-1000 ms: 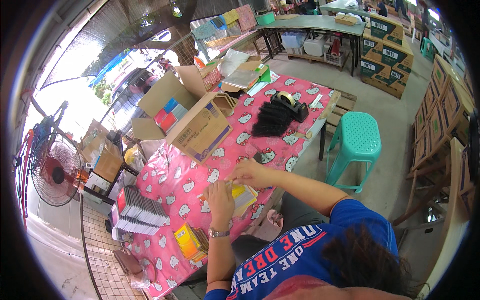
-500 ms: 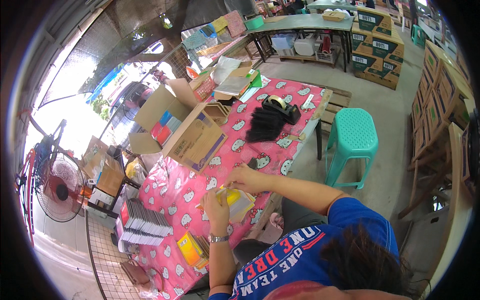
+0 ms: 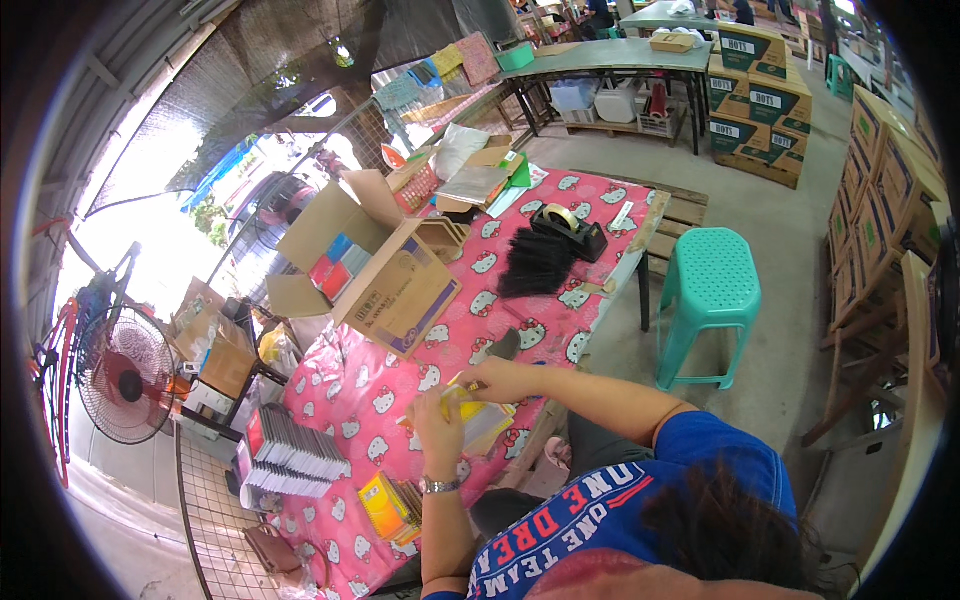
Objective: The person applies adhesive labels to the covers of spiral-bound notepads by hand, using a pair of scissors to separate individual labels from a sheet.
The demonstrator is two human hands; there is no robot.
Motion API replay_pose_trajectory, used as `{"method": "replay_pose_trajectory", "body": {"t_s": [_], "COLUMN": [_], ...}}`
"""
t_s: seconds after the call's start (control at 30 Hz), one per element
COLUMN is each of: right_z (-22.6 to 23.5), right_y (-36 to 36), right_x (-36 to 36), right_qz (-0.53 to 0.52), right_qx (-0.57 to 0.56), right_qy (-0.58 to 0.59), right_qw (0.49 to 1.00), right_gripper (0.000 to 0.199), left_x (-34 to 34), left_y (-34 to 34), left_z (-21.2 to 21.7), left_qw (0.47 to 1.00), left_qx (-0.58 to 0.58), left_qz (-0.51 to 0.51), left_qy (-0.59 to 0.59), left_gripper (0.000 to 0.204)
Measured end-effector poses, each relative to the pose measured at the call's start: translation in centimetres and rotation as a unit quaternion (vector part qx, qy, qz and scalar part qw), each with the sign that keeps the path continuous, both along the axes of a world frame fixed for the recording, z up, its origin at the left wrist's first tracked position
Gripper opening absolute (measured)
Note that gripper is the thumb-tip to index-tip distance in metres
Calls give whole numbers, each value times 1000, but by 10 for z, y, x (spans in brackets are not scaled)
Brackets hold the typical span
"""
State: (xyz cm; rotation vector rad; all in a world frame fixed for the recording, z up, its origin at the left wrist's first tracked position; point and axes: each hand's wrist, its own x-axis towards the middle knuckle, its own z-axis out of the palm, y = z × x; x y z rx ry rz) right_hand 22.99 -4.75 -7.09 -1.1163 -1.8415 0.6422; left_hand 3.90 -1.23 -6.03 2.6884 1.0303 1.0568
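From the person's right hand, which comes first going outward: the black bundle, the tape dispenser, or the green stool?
From the right hand:
1. Black bundle, up the table, nearest.
2. Tape dispenser, just beyond the bundle.
3. Green stool, off the table to the right, about as far; too close to call.

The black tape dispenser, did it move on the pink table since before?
No. The black tape dispenser sits beside the black bundle near the pink table's far end, as before; only the camera shifted.

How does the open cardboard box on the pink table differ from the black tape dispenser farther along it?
The cardboard box is brown, far larger, flaps open, showing coloured packs inside. The tape dispenser is black, low and small, holding a tape roll. The box lies nearer the table's left edge, the dispenser toward its far right end. Both rest on the pink tablecloth, untouched by either hand.
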Motion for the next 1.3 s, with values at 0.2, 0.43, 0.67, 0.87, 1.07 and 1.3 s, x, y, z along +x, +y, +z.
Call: {"method": "replay_pose_trajectory", "body": {"t_s": [0.2,0.43,0.67,0.87,1.07,1.3], "right_z": [-18,-22,-17,-10,4,-25], "right_y": [6,7,12,21,24,23], "right_x": [-8,-12,-14,-11,-4,-19], "right_qz": [-28,-88,-85,-78,-26,-89], "right_qx": [-5,33,25,-41,-121,61], "right_qy": [-17,-20,-13,65,150,77], "right_qw": [999,995,996,994,981,991], "right_gripper": [28,25,18,21,18,23], "left_x": [-7,-53,-74,-70,-72,-24], "left_y": [2,20,23,26,28,13], "left_z": [1,12,-3,-11,7,6], "left_qw": [999,998,935,882,838,984], "left_qx": [26,-40,-270,-302,-386,126], "left_qz": [-28,41,120,109,73,104], "left_qy": [-10,27,-195,-346,-378,-64], "left_gripper": [20,19,18,20,19,27]}}
